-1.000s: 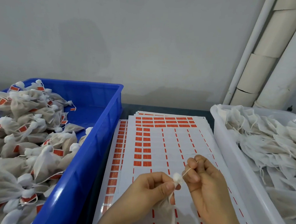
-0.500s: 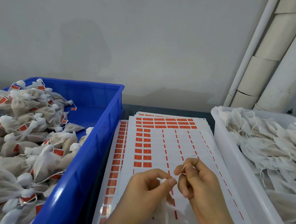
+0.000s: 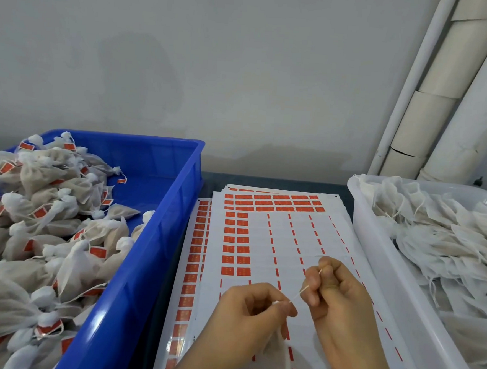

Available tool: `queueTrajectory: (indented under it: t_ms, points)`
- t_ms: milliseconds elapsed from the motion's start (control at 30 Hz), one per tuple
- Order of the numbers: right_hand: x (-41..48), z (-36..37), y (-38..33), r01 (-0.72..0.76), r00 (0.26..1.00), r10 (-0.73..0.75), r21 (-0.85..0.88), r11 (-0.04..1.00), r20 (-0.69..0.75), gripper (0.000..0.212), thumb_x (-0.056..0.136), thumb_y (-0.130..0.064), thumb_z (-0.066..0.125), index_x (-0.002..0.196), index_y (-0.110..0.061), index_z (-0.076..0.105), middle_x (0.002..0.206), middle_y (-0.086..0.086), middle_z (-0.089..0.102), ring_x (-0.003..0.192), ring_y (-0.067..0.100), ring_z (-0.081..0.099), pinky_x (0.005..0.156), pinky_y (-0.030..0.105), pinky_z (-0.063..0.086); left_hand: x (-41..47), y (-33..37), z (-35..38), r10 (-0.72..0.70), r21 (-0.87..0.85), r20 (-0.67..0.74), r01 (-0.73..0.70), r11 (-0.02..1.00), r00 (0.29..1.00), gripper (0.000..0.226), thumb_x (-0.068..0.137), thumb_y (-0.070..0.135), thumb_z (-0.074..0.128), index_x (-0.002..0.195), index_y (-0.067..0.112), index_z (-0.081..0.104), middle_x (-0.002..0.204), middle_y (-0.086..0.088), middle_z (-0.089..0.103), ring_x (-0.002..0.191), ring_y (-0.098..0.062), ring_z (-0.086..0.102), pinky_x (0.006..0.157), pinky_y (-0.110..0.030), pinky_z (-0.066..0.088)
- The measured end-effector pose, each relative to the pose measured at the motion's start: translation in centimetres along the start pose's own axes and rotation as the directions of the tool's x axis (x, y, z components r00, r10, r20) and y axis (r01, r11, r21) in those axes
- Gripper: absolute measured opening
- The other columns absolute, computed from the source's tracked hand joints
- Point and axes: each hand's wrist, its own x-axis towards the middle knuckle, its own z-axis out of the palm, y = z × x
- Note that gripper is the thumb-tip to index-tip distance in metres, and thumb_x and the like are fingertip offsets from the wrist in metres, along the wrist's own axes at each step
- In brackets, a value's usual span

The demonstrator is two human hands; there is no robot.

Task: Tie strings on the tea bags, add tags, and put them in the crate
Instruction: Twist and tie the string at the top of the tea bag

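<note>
Spotter: Since half a second ago your hands have drawn apart, and the string [image 3: 299,294] now runs taut between them.

Checker: Nearest you, your left hand [image 3: 252,314] pinches the gathered neck of the tea bag [image 3: 279,351] between thumb and forefinger. The bag hangs below that hand, blurred.

Spotter: Your right hand [image 3: 340,303], just beyond and to the right, has its fingers curled and pinches the other end of the string, held a little higher.

Checker: Under both hands lie the tag sheets [image 3: 261,243], stacked on the dark surface [image 3: 280,182]. You have red tags in the left columns and the far rows; elsewhere only white blanks and red dashes show.

Spotter: On your left, touching the sheets' edge, the blue crate [image 3: 161,236] holds a heap of tied bags [image 3: 59,243] with red tags on them.

Checker: On your right, the white tub [image 3: 376,251] holds flat untied bags [image 3: 448,242]. Behind it, pale pipes [image 3: 445,83] rise along the grey wall.
</note>
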Motion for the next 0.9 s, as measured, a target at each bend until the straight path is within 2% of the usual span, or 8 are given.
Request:
queueTrajectory:
  t_ms: [167, 233, 300, 367, 467, 600, 733, 900]
  points:
    - [-0.6, 0.3, -0.4, 0.133, 0.983, -0.089, -0.298, 0.945, 0.158, 0.024, 0.095, -0.011, 0.042, 0.076, -0.013, 0.057, 0.061, 0.004, 0.062, 0.045, 0.012, 0.048, 0.049, 0.019, 0.046, 0.0, 0.0, -1.3, 0.005, -0.214, 0.148, 0.027, 0.976, 0.989, 0.032, 0.083, 0.013, 0.050, 0.064, 0.028, 0.073, 0.083, 0.003, 0.072, 0.089, -0.012, 0.067, 0.087, -0.023, 0.049]
    - [-0.8, 0.5, -0.6, 0.211, 0.967, -0.128, -0.402, 0.891, 0.222, 0.019, 0.093, -0.010, 0.044, 0.078, -0.010, 0.057, 0.064, 0.001, 0.066, 0.045, 0.009, 0.050, 0.050, 0.019, 0.047, 0.2, 0.0, -1.5, 0.006, -0.354, 0.159, 0.051, 0.934, 0.987, 0.029, 0.070, 0.006, 0.048, 0.072, 0.019, 0.074, 0.085, -0.007, 0.072, 0.086, -0.018, 0.068, 0.082, -0.024, 0.052]
    - [-0.9, 0.7, -0.8, 0.242, 0.963, -0.158, -0.439, 0.865, 0.219, 0.017, 0.091, -0.010, 0.049, 0.078, -0.011, 0.059, 0.064, -0.004, 0.066, 0.044, 0.005, 0.050, 0.050, 0.014, 0.045, 0.3, -0.1, -1.5, 0.008, -0.446, 0.176, 0.072, 0.892, 0.984, 0.025, 0.076, 0.004, 0.051, 0.084, 0.013, 0.073, 0.083, -0.014, 0.070, 0.077, -0.023, 0.067, 0.074, -0.026, 0.053]
    - [-0.8, 0.7, -0.7, 0.244, 0.967, -0.171, -0.511, 0.824, 0.187, 0.014, 0.089, -0.014, 0.053, 0.077, -0.016, 0.060, 0.058, -0.012, 0.062, 0.045, 0.002, 0.050, 0.049, 0.008, 0.042, 0.3, -0.1, -1.4, -0.008, -0.449, 0.169, 0.084, 0.889, 0.986, 0.018, 0.090, 0.016, 0.058, 0.084, 0.017, 0.075, 0.076, -0.012, 0.069, 0.066, -0.020, 0.065, 0.068, -0.026, 0.052]
    - [-0.6, 0.5, -0.3, 0.238, 0.971, -0.192, -0.594, 0.769, 0.140, 0.010, 0.087, -0.024, 0.056, 0.077, -0.026, 0.059, 0.055, -0.021, 0.059, 0.052, -0.003, 0.053, 0.052, 0.006, 0.043, 0.2, 0.1, -1.7, -0.043, -0.409, 0.133, 0.095, 0.908, 0.990, 0.014, 0.075, 0.029, 0.062, 0.085, 0.024, 0.071, 0.074, -0.009, 0.069, 0.060, -0.017, 0.061, 0.067, -0.025, 0.051]
    - [-0.4, 0.0, -0.2, 0.275, 0.956, -0.267, -0.678, 0.682, 0.119, 0.013, 0.085, -0.026, 0.058, 0.073, -0.032, 0.057, 0.058, -0.020, 0.057, 0.061, -0.003, 0.054, 0.057, 0.007, 0.043, -0.2, 0.2, -2.1, -0.040, -0.400, 0.185, 0.113, 0.909, 0.982, 0.012, 0.075, 0.027, 0.061, 0.077, 0.034, 0.070, 0.075, -0.006, 0.070, 0.061, -0.016, 0.062, 0.069, -0.023, 0.051]
    - [-0.3, -0.3, 0.1, 0.338, 0.918, -0.385, -0.700, 0.629, 0.096, 0.021, 0.084, -0.016, 0.062, 0.071, -0.033, 0.057, 0.070, -0.024, 0.062, 0.075, -0.008, 0.055, 0.064, 0.001, 0.041, -0.4, 0.1, -2.1, -0.022, -0.395, 0.320, 0.154, 0.906, 0.947, 0.016, 0.080, 0.022, 0.058, 0.079, 0.029, 0.073, 0.073, -0.003, 0.069, 0.066, -0.015, 0.063, 0.075, -0.026, 0.050]
    - [-0.2, 0.0, 0.1, 0.369, 0.912, -0.379, -0.712, 0.598, 0.155, 0.017, 0.078, -0.027, 0.064, 0.074, -0.041, 0.056, 0.075, -0.020, 0.062, 0.075, -0.005, 0.056, 0.065, 0.002, 0.042, -0.4, 0.0, -3.2, -0.062, -0.386, 0.290, 0.176, 0.906, 0.955, 0.022, 0.078, 0.016, 0.058, 0.086, 0.021, 0.077, 0.080, -0.004, 0.070, 0.071, -0.015, 0.064, 0.079, -0.024, 0.049]
